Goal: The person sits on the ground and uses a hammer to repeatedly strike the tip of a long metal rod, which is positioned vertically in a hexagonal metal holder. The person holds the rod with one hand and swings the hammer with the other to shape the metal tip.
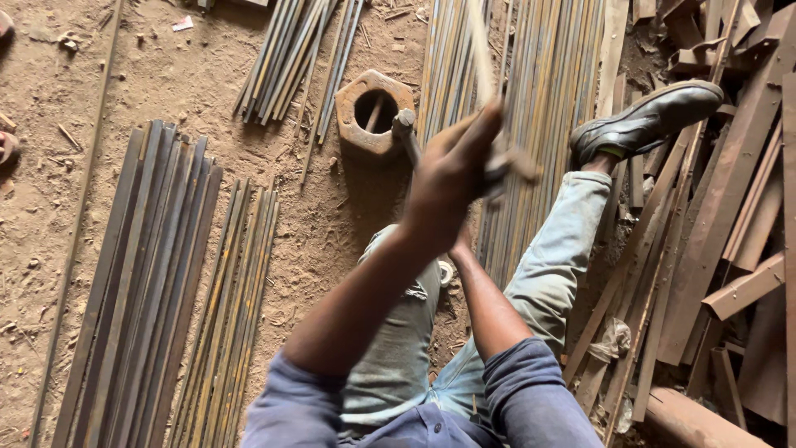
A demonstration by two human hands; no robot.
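Bare dirt floor [332,224] lies open between the hexagonal metal block [374,112] and the two rod bundles at left, the dark flat bars [145,274] and the thinner yellowish rods [232,307]. To the right there is little room: long rods [539,99] run far to near under the person's outstretched leg [564,249]. Stacked rusty scrap [730,224] crowds the right edge.

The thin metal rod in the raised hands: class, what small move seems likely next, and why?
Probably a short downward stroke: the left hand and right hand grip the blurred thin rod above the hexagonal block, whose hole lies open just beyond them.
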